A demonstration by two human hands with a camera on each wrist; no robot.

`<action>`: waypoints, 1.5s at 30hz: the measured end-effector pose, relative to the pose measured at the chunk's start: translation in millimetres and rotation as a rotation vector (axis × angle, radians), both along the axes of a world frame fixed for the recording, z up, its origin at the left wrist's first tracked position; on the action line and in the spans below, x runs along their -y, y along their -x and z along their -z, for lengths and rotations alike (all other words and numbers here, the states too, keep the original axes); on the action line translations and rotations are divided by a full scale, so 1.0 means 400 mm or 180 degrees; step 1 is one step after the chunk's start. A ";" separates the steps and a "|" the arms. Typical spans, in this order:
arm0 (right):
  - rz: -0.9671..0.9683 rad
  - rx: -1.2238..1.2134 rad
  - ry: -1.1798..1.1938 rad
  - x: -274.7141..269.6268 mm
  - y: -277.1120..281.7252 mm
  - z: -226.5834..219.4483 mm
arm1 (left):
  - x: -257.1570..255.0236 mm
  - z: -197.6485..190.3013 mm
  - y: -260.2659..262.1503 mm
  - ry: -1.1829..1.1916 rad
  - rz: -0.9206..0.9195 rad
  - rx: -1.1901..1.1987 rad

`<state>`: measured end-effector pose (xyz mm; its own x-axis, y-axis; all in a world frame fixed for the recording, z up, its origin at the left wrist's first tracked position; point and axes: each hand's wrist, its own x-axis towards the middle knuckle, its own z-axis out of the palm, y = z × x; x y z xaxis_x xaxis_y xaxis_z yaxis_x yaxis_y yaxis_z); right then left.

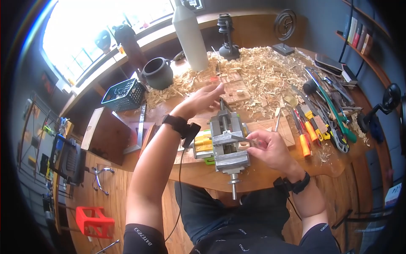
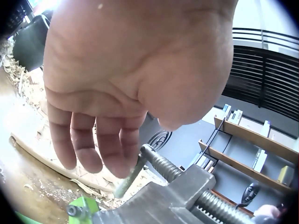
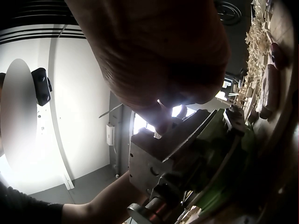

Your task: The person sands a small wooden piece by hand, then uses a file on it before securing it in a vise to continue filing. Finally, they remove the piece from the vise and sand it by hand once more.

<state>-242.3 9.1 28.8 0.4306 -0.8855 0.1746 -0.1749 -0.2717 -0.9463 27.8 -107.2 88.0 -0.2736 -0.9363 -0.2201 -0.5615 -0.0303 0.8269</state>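
Note:
A grey metal vise [image 1: 230,146] stands at the table's front edge, its screw and front handle toward the person. The left hand [image 1: 204,100] is over the vise's far end, palm down with fingers loosely bent. In the left wrist view its fingertips [image 2: 119,169] are right at the crank bar [image 2: 131,179] on the screw. Over the vise jaws, the right hand [image 1: 272,149] pinches a small wooden piece [image 1: 243,145] between thumb and fingers. A thin flat metal strip [image 1: 240,138] sticks out from the same grip; its other end is hidden by the fingers.
Wood shavings [image 1: 262,63] cover the back of the table. Screwdrivers, pliers and saws [image 1: 321,122] lie at the right. A wooden board [image 1: 270,127] is beside the vise. At the left stand a wooden box [image 1: 103,135], a green basket [image 1: 123,95] and a dark pot [image 1: 158,74].

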 end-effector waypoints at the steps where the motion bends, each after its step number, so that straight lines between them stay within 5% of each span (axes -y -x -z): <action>1: 0.0008 -0.0013 -0.0027 0.001 0.002 -0.001 | 0.004 -0.001 0.006 0.0035 0.0051 -0.0291; 5: 0.0034 -0.0003 -0.0094 -0.001 0.001 -0.007 | 0.026 -0.003 0.034 0.0179 -0.0316 -0.0284; 7: 0.0026 -0.0038 0.0005 0.001 0.002 -0.006 | 0.037 -0.017 0.037 0.0059 -0.0297 0.0382; 9: -0.0002 -0.0067 0.0110 0.001 0.003 -0.008 | 0.040 -0.013 0.026 -0.0293 0.0234 0.0876; 11: -0.0038 -0.0059 -0.0078 -0.001 0.004 -0.013 | 0.024 -0.008 0.025 -0.0259 0.0226 0.0491; 13: -0.0040 -0.0014 -0.0060 -0.001 0.004 -0.005 | 0.018 -0.001 0.033 0.0010 0.0103 -0.0719; 18: -0.0083 -0.0017 -0.0068 0.000 0.009 0.009 | 0.023 0.014 0.006 0.0317 -0.0068 -0.1347; 25: -0.0013 -0.0036 -0.0012 0.001 0.003 0.004 | 0.022 0.044 -0.047 0.0466 -0.0373 0.0135; 45: -0.0028 -0.0020 -0.0063 -0.010 0.012 -0.013 | 0.013 0.050 0.010 0.0527 0.0113 -0.0463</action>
